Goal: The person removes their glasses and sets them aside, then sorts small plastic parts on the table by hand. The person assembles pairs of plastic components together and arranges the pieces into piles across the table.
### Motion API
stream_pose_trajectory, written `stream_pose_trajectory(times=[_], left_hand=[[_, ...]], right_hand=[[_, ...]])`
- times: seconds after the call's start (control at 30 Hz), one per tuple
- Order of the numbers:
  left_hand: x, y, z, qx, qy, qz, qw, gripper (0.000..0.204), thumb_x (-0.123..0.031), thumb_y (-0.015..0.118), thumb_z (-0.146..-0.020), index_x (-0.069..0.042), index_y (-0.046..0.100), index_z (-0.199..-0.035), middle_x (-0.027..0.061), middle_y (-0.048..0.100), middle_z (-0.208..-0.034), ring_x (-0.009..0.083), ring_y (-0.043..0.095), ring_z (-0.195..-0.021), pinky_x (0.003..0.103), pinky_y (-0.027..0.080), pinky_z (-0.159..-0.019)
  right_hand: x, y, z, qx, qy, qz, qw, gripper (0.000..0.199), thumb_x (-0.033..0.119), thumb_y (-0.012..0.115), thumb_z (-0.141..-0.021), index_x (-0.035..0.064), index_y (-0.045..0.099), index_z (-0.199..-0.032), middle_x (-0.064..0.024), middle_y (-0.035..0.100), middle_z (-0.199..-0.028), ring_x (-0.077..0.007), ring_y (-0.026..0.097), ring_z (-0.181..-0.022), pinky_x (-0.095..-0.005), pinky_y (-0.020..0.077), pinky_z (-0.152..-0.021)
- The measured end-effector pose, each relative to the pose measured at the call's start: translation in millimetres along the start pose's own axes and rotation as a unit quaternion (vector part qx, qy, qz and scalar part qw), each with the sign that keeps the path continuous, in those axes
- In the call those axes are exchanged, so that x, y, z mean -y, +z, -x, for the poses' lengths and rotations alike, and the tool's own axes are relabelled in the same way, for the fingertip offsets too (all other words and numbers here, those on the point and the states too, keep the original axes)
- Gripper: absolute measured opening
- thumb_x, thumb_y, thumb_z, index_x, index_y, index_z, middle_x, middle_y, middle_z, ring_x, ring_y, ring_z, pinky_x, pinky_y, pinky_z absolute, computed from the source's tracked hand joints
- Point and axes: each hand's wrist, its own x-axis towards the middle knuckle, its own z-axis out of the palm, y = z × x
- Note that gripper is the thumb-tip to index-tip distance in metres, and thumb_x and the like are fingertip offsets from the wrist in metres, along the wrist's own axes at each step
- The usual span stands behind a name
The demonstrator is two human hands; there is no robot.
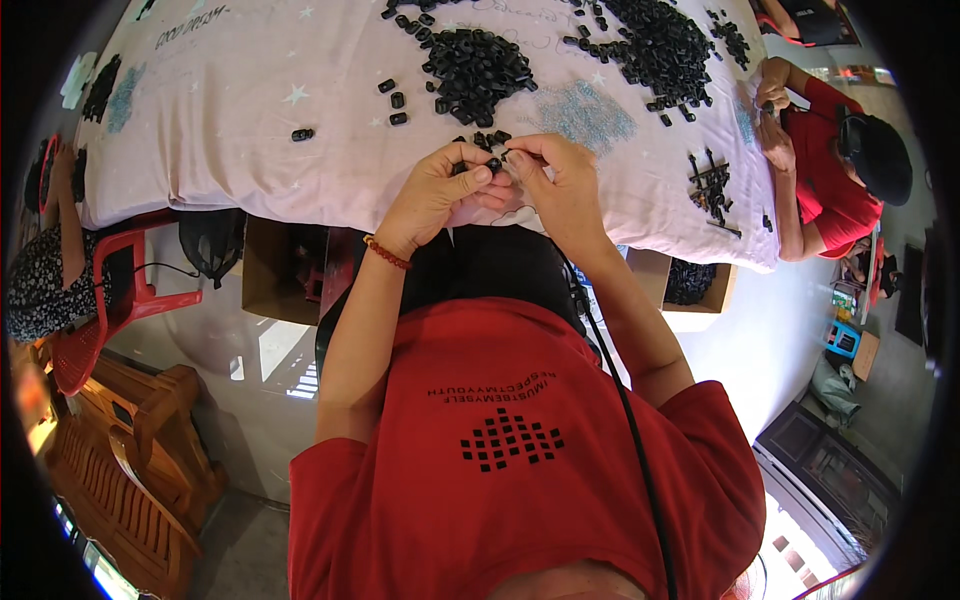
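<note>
Over the near edge of the cloth-covered table, my two hands meet. My left hand (445,195), with a red-brown bead bracelet at its wrist, pinches a small black cylindrical part (494,165) between thumb and fingers. My right hand (562,185) is closed beside it, thumb and forefinger pressed together at the part; what they hold is too small to make out. Several loose black parts (485,138) lie just beyond my fingertips. Farther off is a heap of black parts (478,78), with a patch of small clear bluish pieces (585,115) to its right.
A larger black heap (660,50) lies at the far right, and dark stick-like pieces (711,188) nearer. At the right edge a person in red (825,160) handles small parts. Another person sits left by a red chair (110,290). Cardboard boxes (275,290) stand below the table.
</note>
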Motion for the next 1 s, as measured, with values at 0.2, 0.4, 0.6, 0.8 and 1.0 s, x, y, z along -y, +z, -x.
stream_pose_trajectory(times=[0.2, 0.4, 0.6, 0.8, 1.0], left_hand=[[1.3, -3.4, -0.7, 0.008, -0.004, -0.006, 1.0, 0.02, -0.01, 0.065, -0.099, 0.002, 0.058, -0.114, 0.0182, 0.072, -0.106, 0.0241, 0.072, -0.089, 0.037, 0.061, -0.083], [4.4, -4.5, -0.6, -0.005, 0.01, -0.034, 0.999, 0.017, -0.011, 0.063, -0.1, 0.001, 0.062, -0.113, 0.0137, 0.07, -0.103, 0.0221, 0.072, -0.088, 0.037, 0.063, -0.08], [-0.3, 1.9, 0.4, -0.007, 0.002, -0.025, 1.0, 0.017, -0.011, 0.063, -0.1, 0.002, 0.062, -0.112, 0.0136, 0.07, -0.103, 0.0208, 0.072, -0.088, 0.035, 0.062, -0.08], [-1.9, 6.6, 1.2, -0.036, -0.008, -0.034, 0.999, 0.015, -0.009, 0.065, -0.099, 0.001, 0.06, -0.109, 0.0153, 0.072, -0.102, 0.0195, 0.071, -0.086, 0.034, 0.061, -0.079], [-3.9, 9.3, 1.6, -0.031, -0.015, -0.035, 0.999, 0.015, -0.009, 0.065, -0.099, 0.001, 0.06, -0.109, 0.0151, 0.072, -0.102, 0.0193, 0.071, -0.087, 0.033, 0.061, -0.079]], right_hand=[[-2.5, 2.2, 1.4, -0.006, -0.011, 0.003, 1.0, 0.01, 0.017, 0.07, -0.091, 0.0111, 0.072, -0.098, -0.0024, 0.071, -0.091, -0.0167, 0.064, -0.079, -0.037, 0.0324, -0.089], [-1.9, 2.4, 2.3, 0.0, -0.003, -0.003, 1.0, 0.009, 0.017, 0.07, -0.091, 0.0113, 0.072, -0.097, -0.0021, 0.071, -0.09, -0.0169, 0.064, -0.078, -0.0371, 0.0325, -0.088], [-2.8, 2.7, 2.9, -0.007, -0.023, 0.011, 1.0, 0.008, 0.016, 0.07, -0.091, 0.0115, 0.072, -0.098, -0.0022, 0.071, -0.089, -0.0172, 0.064, -0.078, -0.0369, 0.0326, -0.088], [-2.3, 2.3, 2.4, 0.0, -0.007, -0.002, 1.0, 0.008, 0.015, 0.07, -0.091, 0.0096, 0.072, -0.097, -0.0033, 0.071, -0.088, -0.0174, 0.065, -0.078, -0.036, 0.0348, -0.089], [-0.5, 4.1, 1.9, -0.007, 0.028, -0.1, 0.995, 0.009, 0.008, 0.071, -0.089, 0.0016, 0.072, -0.095, -0.0104, 0.072, -0.083, -0.0212, 0.069, -0.072, -0.0328, 0.0511, -0.072]])
